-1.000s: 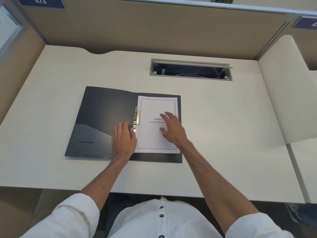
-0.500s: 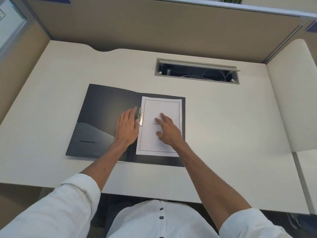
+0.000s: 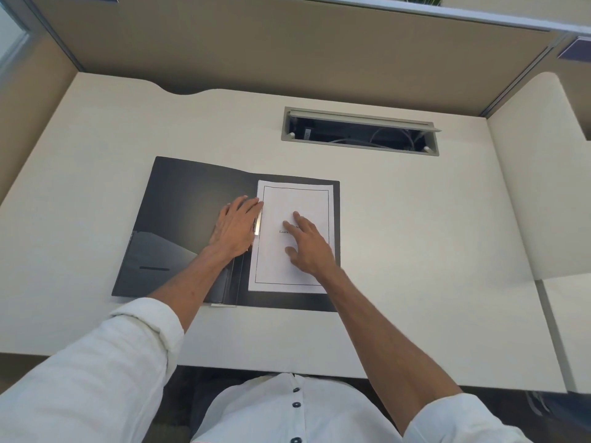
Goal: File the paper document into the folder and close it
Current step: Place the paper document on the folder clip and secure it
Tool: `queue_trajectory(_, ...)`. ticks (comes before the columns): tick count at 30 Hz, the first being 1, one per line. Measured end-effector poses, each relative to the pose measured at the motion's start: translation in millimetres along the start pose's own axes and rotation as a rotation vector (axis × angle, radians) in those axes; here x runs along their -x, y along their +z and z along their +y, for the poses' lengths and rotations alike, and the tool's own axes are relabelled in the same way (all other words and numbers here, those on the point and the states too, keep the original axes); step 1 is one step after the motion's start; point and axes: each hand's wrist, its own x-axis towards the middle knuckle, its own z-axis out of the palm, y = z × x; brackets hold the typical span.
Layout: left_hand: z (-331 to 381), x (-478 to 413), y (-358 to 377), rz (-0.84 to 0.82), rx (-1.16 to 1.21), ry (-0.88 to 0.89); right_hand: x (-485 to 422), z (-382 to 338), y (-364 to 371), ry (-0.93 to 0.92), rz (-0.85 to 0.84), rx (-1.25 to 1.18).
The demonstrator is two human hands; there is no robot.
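Folder (image 3: 179, 219): black, lying open and flat on the desk (image 3: 415, 251), left of the middle, its near edge not far from the desk's near edge; a pocket shows on its left inner cover
Paper (image 3: 297, 199): 1 white sheet with a thin black border and a short printed title, lying on the folder's right half, its left edge at the spine
Clip (image 3: 257, 226): a small metal strip at the spine, touching the sheet's left edge, partly hidden under the left hand
Left hand (image 3: 235, 225): palm down, fingers straight and together, lying flat over the spine and the clip; it holds nothing
Right hand (image 3: 308, 243): palm down on the middle of the sheet, fingers spread wide, fingertips (image 3: 295, 215) pressing on the title; nothing gripped
Sleeves: white, rolled up on both arms
Cable slot (image 3: 359, 131): grey-framed opening near the desk's far edge, right of the middle, well apart from the folder, with cables inside
Partition (image 3: 287, 43): brown panel standing along the desk's far edge
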Motion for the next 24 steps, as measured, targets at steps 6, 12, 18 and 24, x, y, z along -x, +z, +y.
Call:
queue_trajectory(6,-2,-3,-14,0.047,0.025,0.006,1,-1,-2,-0.002,-0.004,-0.026)
queue_trajectory(12,0,6,-21,0.131,0.243,-0.045,2,-2,-2,0.01,-0.008,-0.049)
queue_trajectory(18,-5,34,-10,0.203,0.425,-0.092,4,-2,-3,-0.001,-0.008,-0.047)
queue_trajectory(24,-5,62,0,0.194,0.506,-0.125,5,-3,-4,0.0,-0.013,-0.052)
